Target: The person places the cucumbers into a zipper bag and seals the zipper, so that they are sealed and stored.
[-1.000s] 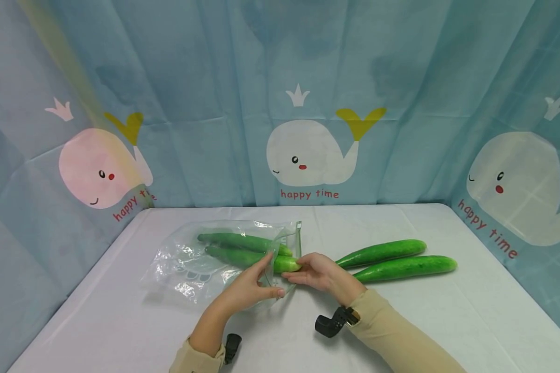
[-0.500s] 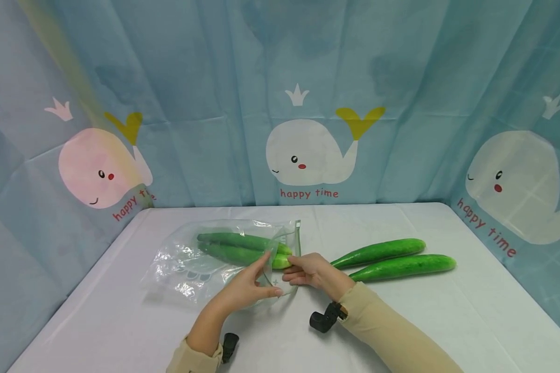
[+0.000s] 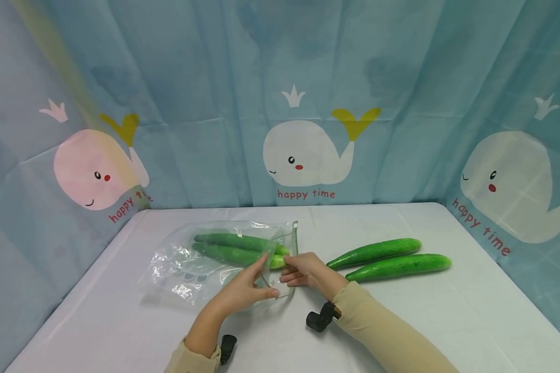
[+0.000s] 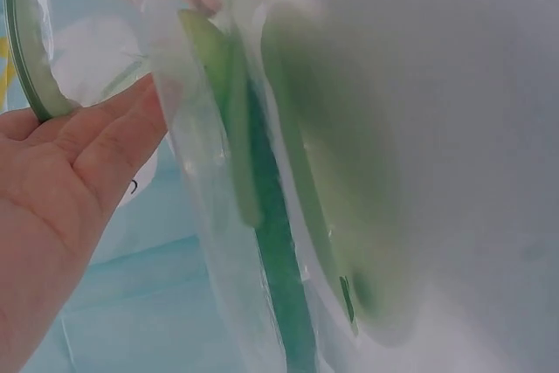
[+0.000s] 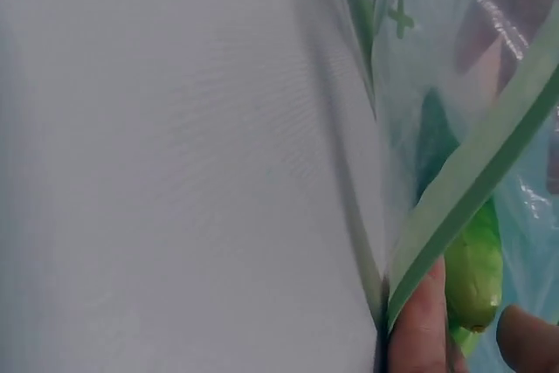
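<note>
Two in the bag: near cucumber and far cucumber, side by side, dark ends deep, pale ends toward the opening. Right hand at the pale end of the near cucumber, thumb and fingers to either side; its grip appears to pinch that tip, and the right wrist view agrees. Left hand at the opening, thumb and fingers spread against the film; its grip looks loose, no clear pinch, apparently there to prop the bag. Zip strip stands up at the opening's far corner. Step in hand, as I judge it: easing the near cucumber inside, with most of its length already under film. Next move seems to call for a short straight push on the tip, opening held wide, then fingers drawn out without dragging the zip strip. Bag lies flat on the counter. Beyond the right hand, outside the bag: back cucumber and front cucumber, near each other, darker ends pointing bagward; likely next to load. Blue curtain with whale print behind.
</note>
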